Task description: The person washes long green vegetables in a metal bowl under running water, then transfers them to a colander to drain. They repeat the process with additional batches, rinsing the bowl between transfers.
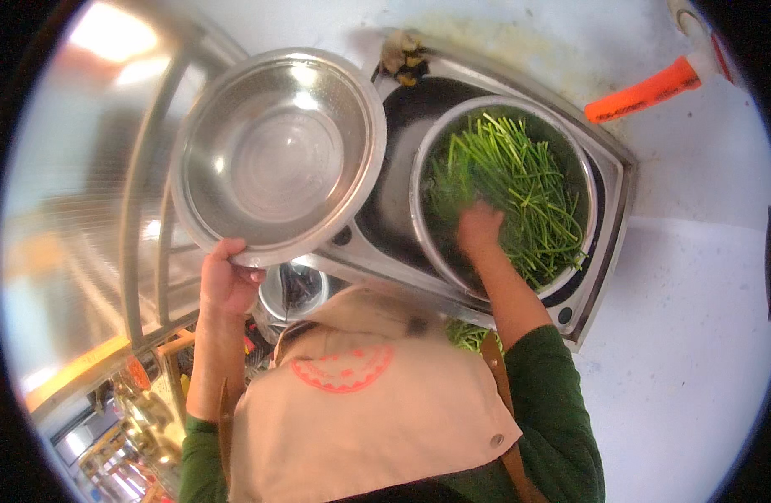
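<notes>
My left hand point(229, 276) grips the near rim of a wide stainless steel basin point(284, 166), its thumb over the edge. The basin holds nothing that I can see except wet spots. My right hand point(479, 229) reaches into a round steel bowl point(424, 220) of long green stems point(530, 195), which look like garlic chives or scallion greens. Its fingers are blurred and partly hidden among the greens, so their grip cannot be told. The bowl stands in the right part of a steel sink point(611, 251).
An orange hose end point(643, 91) points over the sink's right corner. A crumpled cloth or scrubber point(403, 56) lies at the back rim. Below the sink are a small metal pot point(294, 292) and more greens point(467, 334). A metal rack point(134, 207) stands at left.
</notes>
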The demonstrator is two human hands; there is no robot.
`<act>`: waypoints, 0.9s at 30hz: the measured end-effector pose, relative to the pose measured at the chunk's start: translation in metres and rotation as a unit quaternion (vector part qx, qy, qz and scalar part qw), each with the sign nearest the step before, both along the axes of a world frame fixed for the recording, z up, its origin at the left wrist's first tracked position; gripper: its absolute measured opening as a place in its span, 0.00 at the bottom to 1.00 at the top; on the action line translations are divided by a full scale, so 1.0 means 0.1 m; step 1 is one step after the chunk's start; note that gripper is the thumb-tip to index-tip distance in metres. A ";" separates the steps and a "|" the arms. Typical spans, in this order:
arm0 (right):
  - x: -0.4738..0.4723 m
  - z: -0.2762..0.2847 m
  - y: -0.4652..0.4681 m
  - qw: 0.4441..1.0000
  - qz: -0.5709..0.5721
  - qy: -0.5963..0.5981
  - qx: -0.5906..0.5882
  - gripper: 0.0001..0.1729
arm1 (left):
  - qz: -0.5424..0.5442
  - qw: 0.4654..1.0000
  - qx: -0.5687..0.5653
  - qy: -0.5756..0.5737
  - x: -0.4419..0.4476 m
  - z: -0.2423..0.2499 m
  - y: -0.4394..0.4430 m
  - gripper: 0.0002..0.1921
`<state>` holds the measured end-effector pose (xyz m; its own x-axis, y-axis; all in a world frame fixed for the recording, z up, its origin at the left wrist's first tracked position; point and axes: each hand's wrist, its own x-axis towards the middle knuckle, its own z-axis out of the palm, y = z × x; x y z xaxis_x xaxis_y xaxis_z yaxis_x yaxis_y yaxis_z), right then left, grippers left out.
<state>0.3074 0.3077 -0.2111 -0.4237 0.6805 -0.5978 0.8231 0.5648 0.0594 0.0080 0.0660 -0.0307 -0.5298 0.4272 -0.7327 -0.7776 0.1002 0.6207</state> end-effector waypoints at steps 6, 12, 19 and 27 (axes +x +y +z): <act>0.32 0.22 0.24 0.972 -0.080 0.174 -0.139 0.45 | -0.004 1.000 0.007 0.001 -0.01 0.11 0.02 0.08; 0.56 0.69 0.75 0.936 -0.066 0.279 -0.206 0.53 | 0.003 1.000 -0.004 0.018 -0.04 0.12 0.04 0.05; 0.35 0.64 0.50 0.987 -0.008 0.149 -0.064 0.59 | -0.022 1.000 0.015 -0.005 -0.05 0.10 0.02 0.11; -0.35 0.13 0.08 0.990 -0.071 0.121 0.023 0.53 | 0.004 1.000 -0.012 0.005 -0.03 0.05 0.14 0.06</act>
